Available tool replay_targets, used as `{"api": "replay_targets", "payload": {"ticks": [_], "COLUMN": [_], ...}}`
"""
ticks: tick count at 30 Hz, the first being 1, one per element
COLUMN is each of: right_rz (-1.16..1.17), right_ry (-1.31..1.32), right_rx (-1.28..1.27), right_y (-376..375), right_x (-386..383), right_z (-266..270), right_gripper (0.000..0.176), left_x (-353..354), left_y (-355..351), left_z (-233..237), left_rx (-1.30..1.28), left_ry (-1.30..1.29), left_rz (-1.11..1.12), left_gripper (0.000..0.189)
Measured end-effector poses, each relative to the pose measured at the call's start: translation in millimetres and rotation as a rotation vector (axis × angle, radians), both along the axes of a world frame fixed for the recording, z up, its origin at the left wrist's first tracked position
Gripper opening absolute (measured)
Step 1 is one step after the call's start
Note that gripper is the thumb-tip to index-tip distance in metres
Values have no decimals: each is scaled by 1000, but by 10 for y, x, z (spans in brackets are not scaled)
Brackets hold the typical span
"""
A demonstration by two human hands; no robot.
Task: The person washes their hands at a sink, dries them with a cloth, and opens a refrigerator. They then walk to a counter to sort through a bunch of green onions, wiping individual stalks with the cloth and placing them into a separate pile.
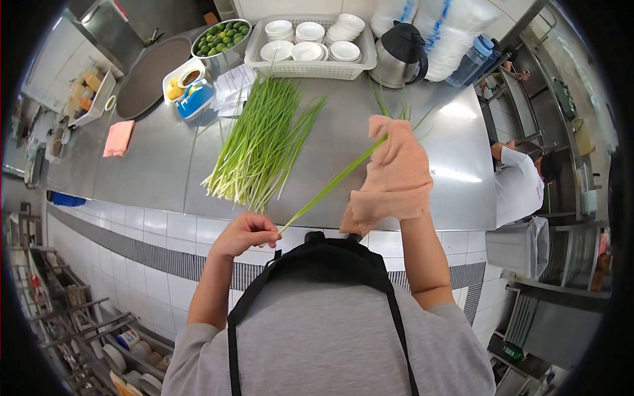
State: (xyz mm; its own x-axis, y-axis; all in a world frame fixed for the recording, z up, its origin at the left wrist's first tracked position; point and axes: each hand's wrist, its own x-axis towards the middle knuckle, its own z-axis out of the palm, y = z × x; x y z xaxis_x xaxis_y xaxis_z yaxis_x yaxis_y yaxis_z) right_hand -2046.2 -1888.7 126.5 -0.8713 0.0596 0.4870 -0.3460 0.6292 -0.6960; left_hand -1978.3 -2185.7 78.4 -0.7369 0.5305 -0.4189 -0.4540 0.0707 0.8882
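left hand (247, 232) pinches the pale base of a long green stalk (328, 186) over the worktop (155, 168) edge. right hand (391, 195) grips a peach cloth (401, 155) around its upper part. it looks light, limp and easily bruised, so hold the firmer base.

Long green stalk (330, 186) slants, its far end wrapped in pink cloth (396, 175).

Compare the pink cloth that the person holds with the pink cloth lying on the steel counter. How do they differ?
The held cloth is crumpled and bunched around a green stalk; the lying cloth rests flat on the counter, a neat rectangle. The held cloth is pale peach; the lying cloth is brighter pink. The held cloth looks larger, but it is nearer the camera. Both are pinkish fabric.
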Motion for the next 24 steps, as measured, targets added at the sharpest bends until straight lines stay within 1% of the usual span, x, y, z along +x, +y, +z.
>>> {"api": "replay_targets", "payload": {"ticks": [1,3,4,5,6,7,8,9,10,12,13,14,15,16,17,18,19,21,22,24], "right_rz": [6,-107,-94,-156,-218,-203,-349,-494,-480,4,14,106,196,196,178,157,151,144,141,312], "right_ry": [-3,-52,-55,-1,53,47,-116,-281,-286,-18,-21,-139,-255,-252,-315,-380,-382,-510,-508,-477], "right_rx": [0,21,19,28,35,33,125,220,222,20,17,-193,-404,-406,-372,-337,-337,-165,-166,-265], "right_y": [10,47,77,114,149,189,229,232,181,46,6,-22,-52,-97,-153,-196,-223,-278,-308,-378], "right_x": [31,84,100,115,113,98,77,70,107,242,288,329,359,388,419,440,455,473,470,448], "right_z": [27,63,73,75,68,28,-35,-75,-60,3,-55,-150,-200,-152,-66,-21,-52,-194,-274,-402], "right_gripper": [20,15,15,15,16,16,17,18,18,15,15,15,14,14,13,13,13,13,13,9], "left_x": [14,44,53,74,71,58,6,-64,-144,-319,-363,-391,-410,-439,-467,-452,-461,-490,-497,-516], "left_y": [-72,-240,-346,-390,-403,-413,-388,-246,-87,120,272,397,451,491,515,539,548,545,549,565], "left_z": [-36,-195,-249,-297,-280,-250,-222,-116,-56,-118,-179,-257,-350,-437,-511,-542,-575,-618,-589,-484], "left_rx": [0,28,81,78,151,223,104,83,63,-482,-707,-933,-936,-1047,-1155,-1168,-1165,-1193,-1192,-1169], "left_ry": [-3,-23,-31,-35,42,118,222,205,189,528,645,759,759,721,681,721,721,747,750,750], "left_rz": [6,0,-3,12,114,216,177,181,184,32,92,150,154,120,83,129,123,164,163,165], "left_gripper": [9,10,9,9,7,6,5,7,10,20,22,23,23,23,22,18,18,20,20,22]}}
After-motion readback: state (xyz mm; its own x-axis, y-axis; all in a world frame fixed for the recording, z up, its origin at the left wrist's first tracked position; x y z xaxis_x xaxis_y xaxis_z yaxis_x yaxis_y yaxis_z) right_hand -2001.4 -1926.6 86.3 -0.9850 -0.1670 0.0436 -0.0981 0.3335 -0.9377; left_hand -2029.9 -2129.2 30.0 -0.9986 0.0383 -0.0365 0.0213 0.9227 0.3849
